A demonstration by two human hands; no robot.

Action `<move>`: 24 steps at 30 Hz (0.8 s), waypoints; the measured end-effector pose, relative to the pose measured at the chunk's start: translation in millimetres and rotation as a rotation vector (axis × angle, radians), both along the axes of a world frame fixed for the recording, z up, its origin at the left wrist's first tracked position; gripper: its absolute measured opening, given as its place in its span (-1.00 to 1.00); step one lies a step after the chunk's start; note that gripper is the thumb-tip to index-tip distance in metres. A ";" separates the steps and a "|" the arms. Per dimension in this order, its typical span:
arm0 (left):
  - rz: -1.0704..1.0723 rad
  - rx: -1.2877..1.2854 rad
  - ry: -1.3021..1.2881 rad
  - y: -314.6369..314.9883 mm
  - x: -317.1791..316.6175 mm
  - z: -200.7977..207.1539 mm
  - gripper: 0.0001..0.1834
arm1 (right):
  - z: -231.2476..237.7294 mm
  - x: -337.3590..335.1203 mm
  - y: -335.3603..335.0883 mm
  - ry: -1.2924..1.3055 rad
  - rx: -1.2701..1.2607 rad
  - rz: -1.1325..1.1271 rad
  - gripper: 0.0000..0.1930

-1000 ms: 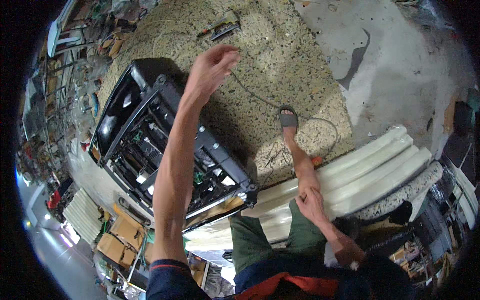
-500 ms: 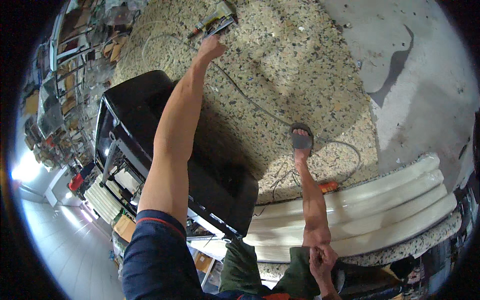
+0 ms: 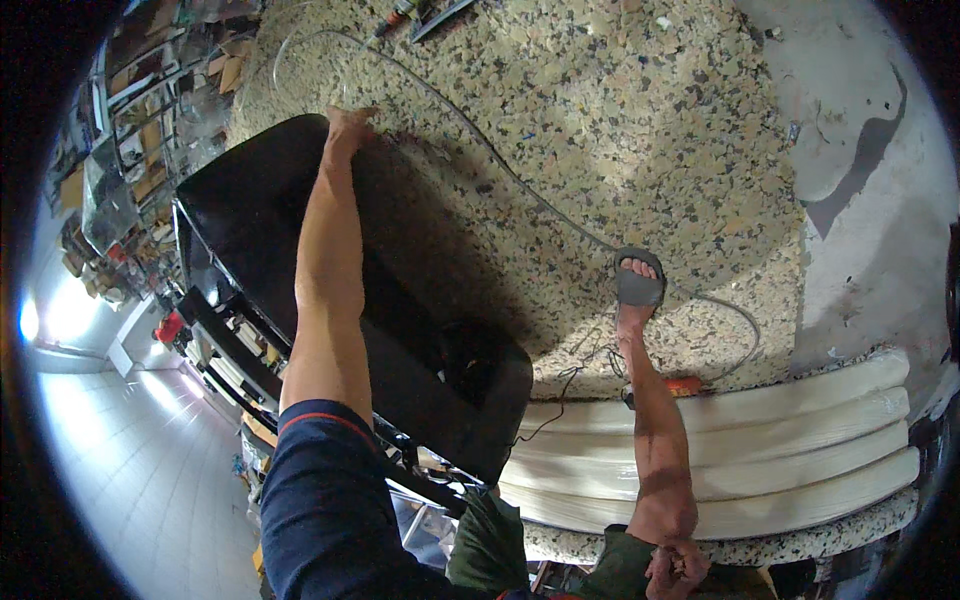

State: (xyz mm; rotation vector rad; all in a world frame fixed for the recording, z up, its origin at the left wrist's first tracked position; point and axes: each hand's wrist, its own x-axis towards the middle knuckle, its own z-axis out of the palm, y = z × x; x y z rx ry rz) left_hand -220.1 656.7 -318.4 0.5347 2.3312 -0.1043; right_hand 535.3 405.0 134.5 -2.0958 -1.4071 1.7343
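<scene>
My left hand [image 3: 350, 128] reaches out to the far corner of a black upholstered piece [image 3: 250, 190], fingers spread and at or beside its edge; contact is hard to make out. Nothing shows in that hand. My right hand [image 3: 676, 570] rests by my right knee with its fingers curled together; whatever they may hold is hidden. Past my left hand, at the top edge, lies a tool with a red-and-dark tip [image 3: 400, 12], mostly cut off. Next to it is a dark metal bar-like part [image 3: 440, 20]. A grey hose [image 3: 480, 150] crosses the floor pad.
A speckled foam sheet [image 3: 600, 120] covers the floor, with grey concrete [image 3: 850, 100] to its right. White wrapped rolls [image 3: 800, 430] lie near my right leg. My sandalled foot [image 3: 640, 280] stands beside the hose. A red-orange object [image 3: 683, 386] and thin black cord lie nearby. Cluttered shelving [image 3: 140, 110] fills the left.
My left hand has left the tool and moved left and nearer, to the black piece's far corner. The view has shifted, putting most of the tool out of frame. My right hand stays curled.
</scene>
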 end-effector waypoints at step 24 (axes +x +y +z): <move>0.379 0.986 -0.668 11.3 411.0 413.4 -0.73 | -13.3 -173.6 360.5 0.537 0.422 -0.392 -0.64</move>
